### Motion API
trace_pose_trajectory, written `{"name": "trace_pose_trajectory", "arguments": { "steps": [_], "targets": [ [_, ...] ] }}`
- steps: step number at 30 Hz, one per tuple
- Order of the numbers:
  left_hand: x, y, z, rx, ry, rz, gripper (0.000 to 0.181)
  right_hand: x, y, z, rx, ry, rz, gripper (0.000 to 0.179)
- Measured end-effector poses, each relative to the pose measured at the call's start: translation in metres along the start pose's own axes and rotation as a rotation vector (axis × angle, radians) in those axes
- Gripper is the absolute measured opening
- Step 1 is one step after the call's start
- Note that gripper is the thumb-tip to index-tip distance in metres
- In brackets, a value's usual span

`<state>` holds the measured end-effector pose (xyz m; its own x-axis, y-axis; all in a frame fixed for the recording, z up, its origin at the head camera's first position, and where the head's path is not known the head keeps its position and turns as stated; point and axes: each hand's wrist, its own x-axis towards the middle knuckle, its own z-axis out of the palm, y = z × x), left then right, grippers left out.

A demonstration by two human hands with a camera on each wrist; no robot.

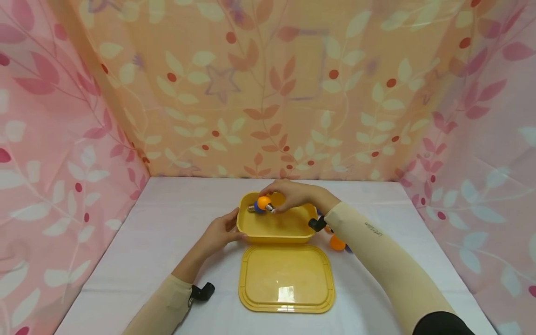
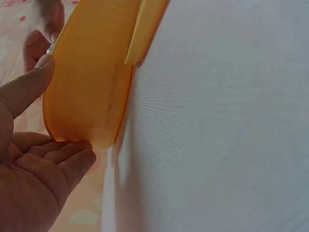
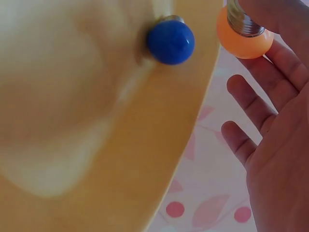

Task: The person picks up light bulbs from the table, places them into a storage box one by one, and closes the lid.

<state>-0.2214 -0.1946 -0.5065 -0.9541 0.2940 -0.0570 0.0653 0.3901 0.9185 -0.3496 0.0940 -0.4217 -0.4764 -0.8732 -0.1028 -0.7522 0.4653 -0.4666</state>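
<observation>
A yellow plastic box [image 1: 276, 239] stands lidless on the table. My left hand [image 1: 219, 230] holds its left end, the thumb at the front corner and the fingers against the end wall; the left wrist view shows this yellow wall [image 2: 89, 96] between thumb and fingers. Over the box my right hand [image 1: 289, 193] pinches a small orange light bulb [image 1: 264, 202], the thumb at its silver screw base [image 3: 246, 21]. Inside the box lies a blue light bulb [image 3: 171, 41], partly behind the orange one in the head view, its metal base [image 1: 251, 208] pointing left.
In front of the box lies its yellow lid [image 1: 286, 279], flat on the white tabletop [image 1: 176, 200]. Right of the box, another orange bulb [image 1: 337, 243] and blue pieces are partly hidden by the right forearm. Patterned cloth [image 1: 268, 93] hangs behind and at both sides.
</observation>
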Motion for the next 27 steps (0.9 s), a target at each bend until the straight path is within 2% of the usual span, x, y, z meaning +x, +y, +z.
{"name": "trace_pose_trajectory", "arguments": {
  "steps": [13,21,27],
  "targets": [
    [0.0,-0.001,0.001,-0.015,-0.008,0.033,0.097,0.038,-0.011,0.017,-0.109,-0.11,-0.015,0.066],
    [0.001,0.001,0.002,-0.007,-0.004,0.003,0.096,0.047,-0.008,0.025,-0.149,-0.129,-0.004,0.068],
    [0.0,0.0,0.002,-0.009,0.0,0.02,0.096,0.041,-0.013,0.015,-0.138,-0.085,-0.071,0.068]
  ]
}}
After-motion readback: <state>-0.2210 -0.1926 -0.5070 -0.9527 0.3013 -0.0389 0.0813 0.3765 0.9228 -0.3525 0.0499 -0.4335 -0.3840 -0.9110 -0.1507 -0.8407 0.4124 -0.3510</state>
